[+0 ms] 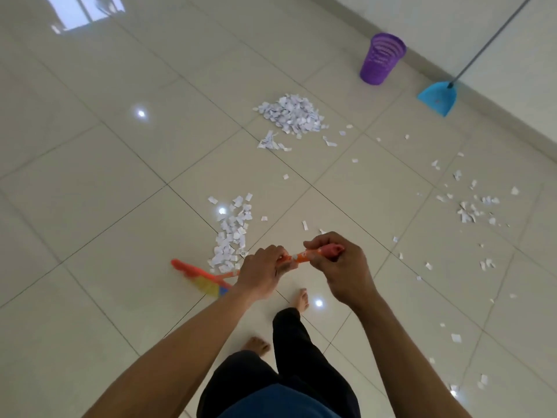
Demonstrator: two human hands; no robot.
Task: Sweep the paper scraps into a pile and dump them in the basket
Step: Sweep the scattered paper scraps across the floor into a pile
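both hands are on the broom [302, 257], an orange stick that runs low across the middle of the view. the left hand [265, 270] has its fingers curled round the stick lower down. the right hand [339, 267] is wrapped round the top end, where a pinkish cap shows between its fingers. the two hands sit close together with a short bare stretch of stick between them. the brush head [196, 273], orange with yellow and blue bristles, is down on the floor [90, 206] to the left of the left hand and looks blurred. just beyond it a loose band of scraps [230, 233] runs up away from the bristles; whether its near end touches the head i cannot tell. farther off lies the pile [292, 114], a thick white heap with a few loose ones round its near edge. more strays [473, 206] are strewn thinly over the tiles to the right, well apart from the pile, and others trail down the right side. the basket [381, 58], purple and slotted, stands upright near the wall [452, 31] beyond the pile, not touching it. to its right a blue dustpan [437, 98] rests on the floor with its long handle [489, 40] slanting up along the wall. two bare feet [302, 300] and dark trouser legs [289, 333] show below the hands.
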